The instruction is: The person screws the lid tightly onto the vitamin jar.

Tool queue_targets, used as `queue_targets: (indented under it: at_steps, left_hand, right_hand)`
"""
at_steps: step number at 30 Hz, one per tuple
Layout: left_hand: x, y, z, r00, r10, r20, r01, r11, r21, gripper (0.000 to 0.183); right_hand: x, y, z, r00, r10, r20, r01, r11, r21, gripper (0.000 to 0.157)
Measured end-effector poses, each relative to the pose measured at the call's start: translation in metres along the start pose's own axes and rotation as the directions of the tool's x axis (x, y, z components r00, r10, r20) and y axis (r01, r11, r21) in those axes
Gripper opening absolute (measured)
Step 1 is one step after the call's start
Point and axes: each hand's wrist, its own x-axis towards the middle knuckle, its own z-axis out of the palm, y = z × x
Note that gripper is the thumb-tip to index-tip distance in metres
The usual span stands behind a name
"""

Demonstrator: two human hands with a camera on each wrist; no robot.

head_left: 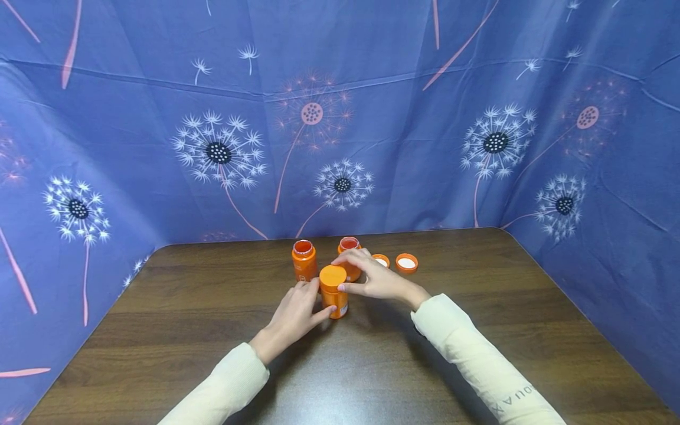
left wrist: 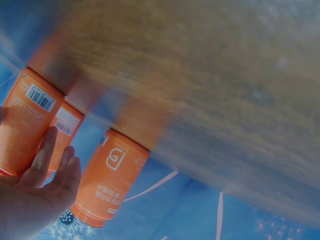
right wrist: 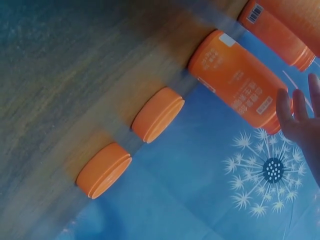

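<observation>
A capped orange pill bottle (head_left: pixel 334 301) stands upright near the middle of the table. My left hand (head_left: pixel 294 313) holds its body, thumb low on the near side and fingers along the left and far side. My right hand (head_left: pixel 379 280) is at the orange cap (head_left: pixel 333 275), thumb against its right edge and fingers arched over to its far side. The left wrist view shows the held bottle (left wrist: pixel 30 120) beside the fingers; its cap lies out of that frame. Just behind stand two uncapped orange bottles, one at left (head_left: pixel 304 262), another (right wrist: pixel 240 82) partly covered by my right hand.
Two loose orange caps with white insides, one nearer the bottles (head_left: pixel 381 260) and one farther right (head_left: pixel 406 263), lie on the brown wooden table (head_left: pixel 478 330). A blue dandelion-print cloth (head_left: pixel 404 177) hangs behind the table's far edge and along its sides.
</observation>
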Motion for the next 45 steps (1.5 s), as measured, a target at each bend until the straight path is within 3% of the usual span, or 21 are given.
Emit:
queue_targets:
  at_steps: [8,16,26,35,45]
  left_hand:
    - [0.000,0.001,-0.001,1.000,0.000,0.004,0.000,1.000,-0.002,0.048]
    - [0.000,0.000,-0.001,1.000,0.001,0.010,-0.001,1.000,-0.010,0.050]
    - [0.000,0.000,-0.001,1.000,-0.004,0.027,0.004,1.000,-0.020,0.051]
    - [0.000,-0.001,0.000,1.000,-0.004,0.020,0.005,1.000,-0.009,0.050]
    - [0.000,-0.001,0.000,1.000,0.008,0.004,-0.008,1.000,-0.014,0.049]
  right_hand:
    - [0.000,0.000,0.010,0.994,0.050,-0.098,-0.050,0.999,0.001,0.046]
    - [0.001,-0.002,0.012,0.990,0.068,-0.120,-0.068,0.998,-0.004,0.050]
    - [-0.001,-0.003,0.004,0.996,0.081,-0.027,-0.081,0.997,-0.001,0.057]
    - [0.001,0.000,-0.004,0.997,0.032,0.067,-0.034,0.999,0.024,0.055]
    - [0.003,0.001,-0.005,0.996,-0.035,0.079,0.034,0.999,0.009,0.047]
